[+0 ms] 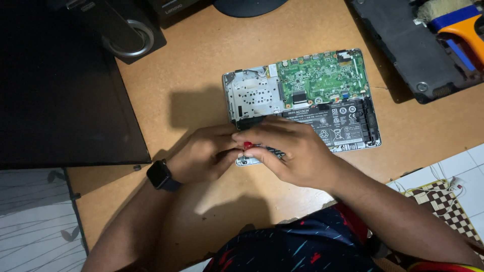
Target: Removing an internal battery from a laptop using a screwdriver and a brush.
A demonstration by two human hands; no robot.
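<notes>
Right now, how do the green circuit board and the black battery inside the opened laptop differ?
The green circuit board fills the far half, fully exposed and dotted with small components; the black battery lies nearer the person, flat and covered in white symbols. The right hand overlaps the battery's edge, not the board. Both sit in the same grey laptop shell.

the worktop [201, 75] looks like matt brown fibreboard, smooth and unvarnished. the opened laptop [302, 98] shows a glossy green circuit board [322, 75], a dull silver perforated metal plate [254, 95] and a matt black plastic-wrapped battery [338, 123] with a paper-like label. the screwdriver [262, 147] has a red plastic cap and a knurled metal shaft. the watch [160, 175] has a glossy black face and a matt rubbery strap. the second case [408, 45] at the upper right is matt dark plastic.
</notes>
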